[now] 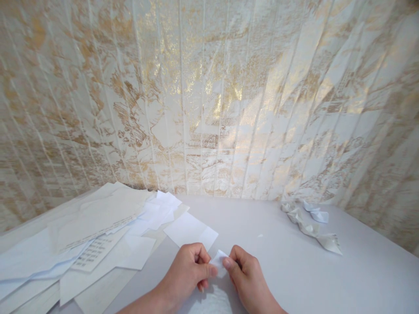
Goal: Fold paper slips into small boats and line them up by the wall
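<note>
Between my two hands is a small folded piece of white paper [218,259], held just above the table near its front edge. My left hand [192,267] pinches its left side between thumb and fingers. On the right side, my right hand [244,270] grips it with the thumb on top. A square sheet of white paper [190,231] lies flat just beyond my left hand. Below my hands, at the bottom of the view, a whitish crinkled patch [212,301] shows; what it is I cannot tell.
Loose paper sheets [98,218], some printed, are heaped on the left of the pale table [281,270]. At the back right lie a row of folded paper pieces [309,229] and a smaller white folded piece [316,212]. A gold-patterned curtain [203,109] hangs behind.
</note>
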`<move>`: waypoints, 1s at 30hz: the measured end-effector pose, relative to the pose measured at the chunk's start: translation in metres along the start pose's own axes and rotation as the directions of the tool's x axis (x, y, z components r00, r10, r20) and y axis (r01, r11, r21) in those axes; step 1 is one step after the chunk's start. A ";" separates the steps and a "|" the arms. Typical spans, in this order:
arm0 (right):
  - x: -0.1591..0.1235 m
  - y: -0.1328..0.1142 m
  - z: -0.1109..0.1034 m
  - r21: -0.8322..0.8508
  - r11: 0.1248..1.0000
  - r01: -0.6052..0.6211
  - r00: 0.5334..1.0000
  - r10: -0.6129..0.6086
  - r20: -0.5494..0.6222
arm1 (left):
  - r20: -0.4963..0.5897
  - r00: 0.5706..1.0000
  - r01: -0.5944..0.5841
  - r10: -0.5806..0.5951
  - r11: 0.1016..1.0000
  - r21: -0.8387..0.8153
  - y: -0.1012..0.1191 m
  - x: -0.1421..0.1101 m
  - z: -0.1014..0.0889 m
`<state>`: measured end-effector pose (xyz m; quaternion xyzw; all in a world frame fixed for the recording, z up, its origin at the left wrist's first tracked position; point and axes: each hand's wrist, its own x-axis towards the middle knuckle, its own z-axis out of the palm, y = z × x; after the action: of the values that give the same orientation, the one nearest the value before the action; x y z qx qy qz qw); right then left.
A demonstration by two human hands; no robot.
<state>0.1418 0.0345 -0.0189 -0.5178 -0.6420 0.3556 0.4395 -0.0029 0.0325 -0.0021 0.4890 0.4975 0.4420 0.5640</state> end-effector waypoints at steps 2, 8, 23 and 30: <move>0.000 -0.001 -0.001 0.024 0.999 -0.030 0.999 0.029 0.019 | 0.012 1.000 0.022 -0.021 1.000 -0.009 0.001 -0.001 -0.001; -0.002 -0.001 0.001 0.141 0.987 -0.079 0.994 0.068 0.081 | 0.027 0.999 0.023 -0.023 1.000 0.007 0.001 -0.003 -0.002; -0.010 -0.005 0.007 -0.109 0.984 0.143 0.970 -0.118 0.213 | 0.114 0.988 -0.128 0.104 0.965 0.228 -0.008 -0.003 -0.002; -0.010 -0.006 0.005 -0.210 0.951 0.229 0.936 -0.155 0.317 | 0.208 0.976 -0.129 0.062 0.937 0.326 -0.010 -0.005 -0.001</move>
<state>0.1359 0.0232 -0.0173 -0.4429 -0.7872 0.3029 0.3040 -0.0048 0.0263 -0.0115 0.6428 0.4837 0.3272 0.4958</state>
